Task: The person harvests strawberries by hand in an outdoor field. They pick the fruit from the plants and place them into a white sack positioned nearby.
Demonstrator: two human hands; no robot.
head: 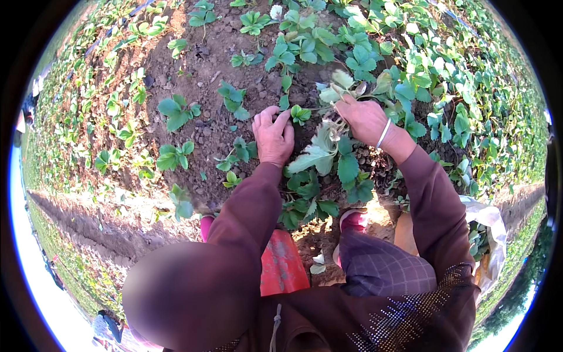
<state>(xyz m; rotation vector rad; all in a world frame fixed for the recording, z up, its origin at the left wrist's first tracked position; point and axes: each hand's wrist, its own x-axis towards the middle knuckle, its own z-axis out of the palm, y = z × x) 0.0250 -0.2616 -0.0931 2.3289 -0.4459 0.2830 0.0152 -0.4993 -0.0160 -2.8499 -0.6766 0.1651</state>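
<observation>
My left hand [273,136] presses down on the brown soil [206,123] of the bed, its fingers curled and their tips hidden. Just right of its fingertips is a small strawberry plantlet [301,114], with a thin runner [317,108] stretching toward the other hand. My right hand [365,121], with a silver bangle [384,133] on its wrist, grips a bunch of strawberry leaves and stems [341,90]. Pale, partly wilted leaves [319,152] hang below that hand. Between my forearms grows a leafy strawberry plant [310,202].
Dense strawberry foliage [431,75] covers the bed on the right; smaller plants [176,112] stand spaced out on the left. A red object [283,264] lies between my legs. At right is a white sack [492,233] with leaves inside. Part of a person [107,328] shows at lower left.
</observation>
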